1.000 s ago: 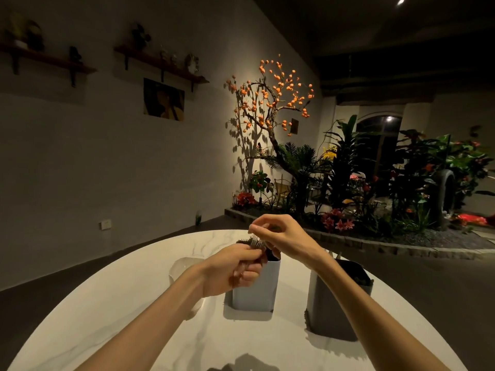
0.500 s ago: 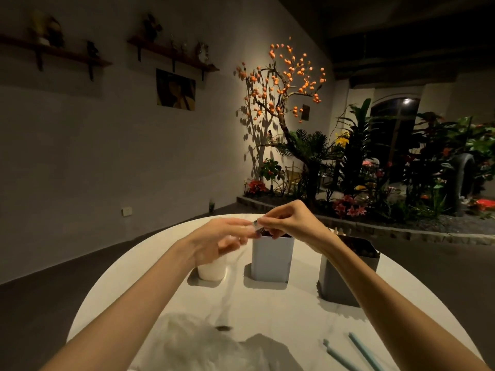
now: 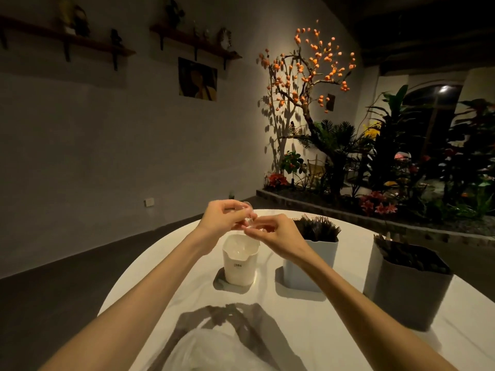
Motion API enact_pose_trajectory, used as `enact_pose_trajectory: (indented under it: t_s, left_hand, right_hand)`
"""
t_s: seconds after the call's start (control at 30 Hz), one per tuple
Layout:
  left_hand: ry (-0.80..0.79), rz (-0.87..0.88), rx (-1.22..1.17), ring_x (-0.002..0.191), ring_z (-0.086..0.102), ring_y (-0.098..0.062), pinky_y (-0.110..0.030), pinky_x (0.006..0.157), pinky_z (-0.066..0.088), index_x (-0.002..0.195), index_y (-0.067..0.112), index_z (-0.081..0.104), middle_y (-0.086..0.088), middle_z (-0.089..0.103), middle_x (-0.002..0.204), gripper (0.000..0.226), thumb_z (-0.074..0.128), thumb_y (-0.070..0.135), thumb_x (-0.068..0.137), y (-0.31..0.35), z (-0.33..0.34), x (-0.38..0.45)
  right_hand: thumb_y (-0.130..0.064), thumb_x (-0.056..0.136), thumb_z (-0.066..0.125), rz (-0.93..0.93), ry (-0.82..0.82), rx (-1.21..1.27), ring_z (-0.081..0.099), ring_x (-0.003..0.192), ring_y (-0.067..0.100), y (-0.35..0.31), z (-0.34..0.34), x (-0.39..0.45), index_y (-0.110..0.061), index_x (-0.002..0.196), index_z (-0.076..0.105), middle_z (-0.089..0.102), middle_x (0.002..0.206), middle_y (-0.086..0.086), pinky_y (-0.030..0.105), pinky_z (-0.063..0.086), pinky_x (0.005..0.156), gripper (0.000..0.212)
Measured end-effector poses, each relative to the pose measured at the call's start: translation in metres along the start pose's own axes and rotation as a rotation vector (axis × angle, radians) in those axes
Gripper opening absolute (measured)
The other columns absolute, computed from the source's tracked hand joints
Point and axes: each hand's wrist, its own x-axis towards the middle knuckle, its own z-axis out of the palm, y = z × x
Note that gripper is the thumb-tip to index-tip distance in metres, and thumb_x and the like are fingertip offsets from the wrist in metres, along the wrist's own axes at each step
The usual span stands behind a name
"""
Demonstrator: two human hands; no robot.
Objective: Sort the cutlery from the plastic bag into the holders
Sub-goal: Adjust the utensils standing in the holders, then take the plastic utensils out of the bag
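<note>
My hands had shifted from the middle grey holder [image 3: 310,259] to above the white holder [image 3: 239,259]. Left hand [image 3: 223,218] and right hand [image 3: 270,231] both pinched a clear piece [image 3: 247,218]; slippery plastic could have dropped beside the rim.

Both hands [image 3: 250,226] raised together, fingers pinching

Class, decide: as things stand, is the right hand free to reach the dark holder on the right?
Probably not yet: the right hand pinches clear cutlery with the left hand; the path to the dark holder looks open.

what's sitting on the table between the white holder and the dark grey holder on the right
In the head view, a light grey holder full of dark forks stands between the white holder and the dark grey holder.
</note>
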Motion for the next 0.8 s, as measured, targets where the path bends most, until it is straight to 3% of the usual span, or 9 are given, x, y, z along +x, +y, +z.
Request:
enact_pose_trajectory:
  t_s: [0.17,0.3,0.4,0.53,0.6,0.7,0.8]
  left_hand:
    - [0.088,0.014,0.095,0.087,0.074,-0.022,-0.033,0.075,0.063,0.096,0.017,0.078,-0.004,0.076,0.097,0.008,0.078,0.020,0.089,-0.025,0.000,0.029]
    - [0.124,0.005,0.250,0.080,0.073,-0.017,-0.027,0.067,0.061,0.093,0.017,0.078,0.001,0.074,0.091,0.011,0.081,0.024,0.085,-0.058,0.000,0.043]
    - [0.152,-0.028,0.373,0.095,0.067,-0.014,-0.030,0.078,0.058,0.087,0.022,0.079,0.006,0.072,0.095,0.014,0.084,0.034,0.081,-0.085,0.003,0.051]
    - [0.193,-0.065,0.659,0.117,0.044,-0.013,-0.037,0.091,0.049,0.075,0.032,0.076,0.010,0.057,0.113,0.024,0.085,0.054,0.073,-0.106,0.003,0.052]
    - [0.139,-0.097,0.739,0.121,0.040,-0.016,-0.038,0.097,0.045,0.079,0.034,0.074,0.006,0.052,0.121,0.027,0.083,0.058,0.072,-0.108,0.002,0.049]
    - [0.122,-0.116,0.749,0.124,0.040,-0.017,-0.032,0.089,0.041,0.097,0.030,0.077,0.005,0.052,0.127,0.043,0.083,0.062,0.070,-0.106,0.000,0.046]
    - [0.192,-0.097,0.637,0.129,0.040,-0.019,-0.034,0.091,0.041,0.110,0.028,0.074,0.002,0.054,0.133,0.046,0.082,0.056,0.075,-0.100,-0.004,0.041]
  right_hand:
    - [-0.024,0.090,0.077,0.093,-0.003,0.135,0.072,0.075,0.014,0.023,0.024,0.031,-0.008,0.108,0.079,0.078,0.090,0.006,0.020,0.057,0.065,0.024]
    - [-0.033,0.084,0.082,0.197,-0.051,0.024,0.069,0.093,0.012,0.043,0.032,0.040,-0.014,0.117,0.075,0.073,0.109,0.000,0.016,0.053,0.069,0.039]
    - [-0.037,0.084,0.079,0.172,0.012,-0.075,0.065,0.092,0.005,0.059,0.030,0.037,-0.019,0.118,0.073,0.070,0.114,-0.003,0.011,0.046,0.070,0.038]
    - [-0.033,0.088,0.074,0.147,-0.012,-0.129,0.061,0.085,-0.004,0.067,0.022,0.030,-0.020,0.111,0.076,0.071,0.108,-0.008,0.008,0.042,0.067,0.026]
    - [-0.030,0.088,0.074,0.155,-0.010,-0.126,0.062,0.083,-0.003,0.067,0.019,0.030,-0.020,0.106,0.077,0.070,0.103,-0.011,0.009,0.043,0.067,0.021]
    - [-0.029,0.088,0.073,0.168,-0.027,-0.098,0.064,0.081,0.000,0.067,0.018,0.027,-0.021,0.102,0.078,0.072,0.102,-0.010,0.017,0.048,0.071,0.017]
    - [-0.026,0.090,0.072,0.157,-0.061,-0.081,0.065,0.074,0.001,0.060,0.014,0.022,-0.017,0.102,0.078,0.074,0.100,-0.004,0.012,0.047,0.061,0.016]
